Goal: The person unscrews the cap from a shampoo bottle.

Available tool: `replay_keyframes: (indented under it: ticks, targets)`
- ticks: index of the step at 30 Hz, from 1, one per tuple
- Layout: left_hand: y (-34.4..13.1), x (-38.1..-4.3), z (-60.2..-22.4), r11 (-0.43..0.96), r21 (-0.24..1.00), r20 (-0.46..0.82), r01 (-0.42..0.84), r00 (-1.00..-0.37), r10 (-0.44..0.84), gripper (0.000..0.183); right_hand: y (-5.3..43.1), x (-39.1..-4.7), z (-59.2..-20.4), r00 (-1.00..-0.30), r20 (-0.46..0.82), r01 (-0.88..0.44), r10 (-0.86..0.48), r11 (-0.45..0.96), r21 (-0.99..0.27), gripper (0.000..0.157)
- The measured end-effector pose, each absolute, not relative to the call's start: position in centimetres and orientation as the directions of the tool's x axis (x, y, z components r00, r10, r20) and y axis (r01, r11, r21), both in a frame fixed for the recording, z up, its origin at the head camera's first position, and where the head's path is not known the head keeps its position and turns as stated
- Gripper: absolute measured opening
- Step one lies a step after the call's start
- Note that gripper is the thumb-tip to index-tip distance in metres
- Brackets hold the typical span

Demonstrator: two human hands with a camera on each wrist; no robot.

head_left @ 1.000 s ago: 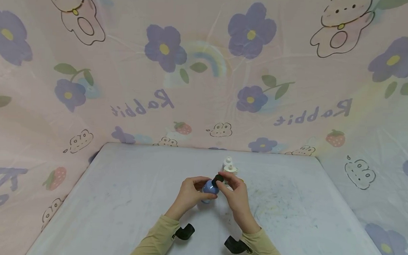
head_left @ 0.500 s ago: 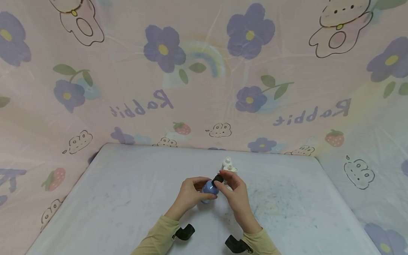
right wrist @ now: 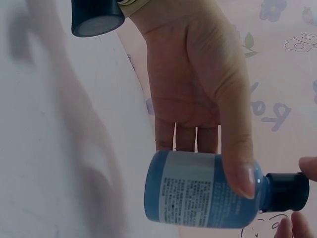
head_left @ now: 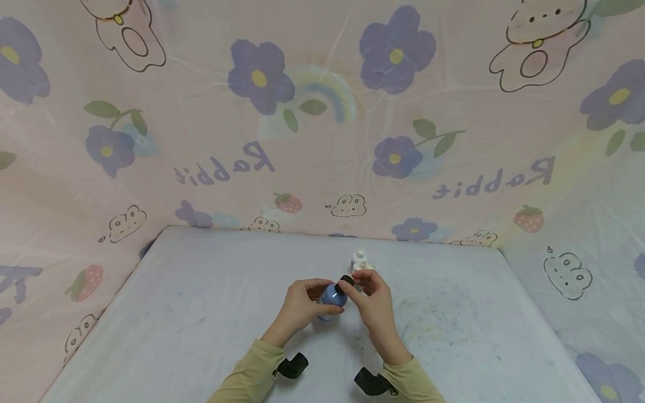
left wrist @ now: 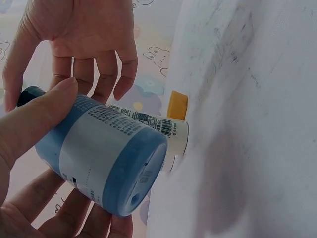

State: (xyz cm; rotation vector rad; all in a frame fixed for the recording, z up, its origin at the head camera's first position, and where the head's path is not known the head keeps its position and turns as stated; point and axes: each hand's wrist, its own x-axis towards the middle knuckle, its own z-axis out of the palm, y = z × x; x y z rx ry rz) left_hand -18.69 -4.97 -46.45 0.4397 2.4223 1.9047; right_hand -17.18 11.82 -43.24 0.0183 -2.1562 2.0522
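A blue plastic bottle (head_left: 332,295) with a white printed label is held tilted above the table. My left hand (head_left: 300,305) grips its body, thumb along one side and fingers on the other. The bottle's black cap (right wrist: 287,192) is on the neck. My right hand (head_left: 374,304) pinches this cap between thumb and fingers; only its fingertips show at the edge of the right wrist view. In the left wrist view the bottle's base (left wrist: 138,181) faces the camera, and the cap is partly hidden behind the left thumb.
Behind the right hand stand two white bottles, one with a bare-looking neck (head_left: 360,254), partly hidden. The left wrist view shows a pale container with a barcode (left wrist: 174,134) beside a yellow-orange piece (left wrist: 177,105). The white tabletop (head_left: 218,293) meets a patterned cloth (head_left: 324,166).
My right fingers have shifted slightly round the cap, the forefinger moving a little to the right. The left hand and the bottle's body stay nearly still.
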Motion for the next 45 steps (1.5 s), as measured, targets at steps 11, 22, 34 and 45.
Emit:
replay_keyframes:
  ticks: [11,22,34,45]
  targets:
    - [-5.0,-18.8,-46.7,0.228,0.952,0.153,0.204,-0.962,0.226,0.049,12.3,-18.2,-44.9,-0.988,0.134,-0.127,0.080,0.086,-0.988,0.031]
    - [-5.2,-18.8,-46.8,0.208,0.957,0.151,0.200,-0.962,0.229,0.048,12.8,-18.0,-44.9,-0.994,0.107,-0.106,0.007,0.086,-0.991,0.033]
    - [-5.2,-19.0,-46.9,0.168,0.967,0.151,0.189,-0.965,0.216,0.049,12.5,-18.1,-44.9,-0.984,0.179,-0.179,0.000,0.055,-0.982,0.038]
    - [-5.1,-19.1,-47.1,0.218,0.957,0.144,0.192,-0.965,0.221,0.047,11.2,-16.7,-42.2,-0.988,0.136,-0.128,0.073,0.106,-0.986,0.031]
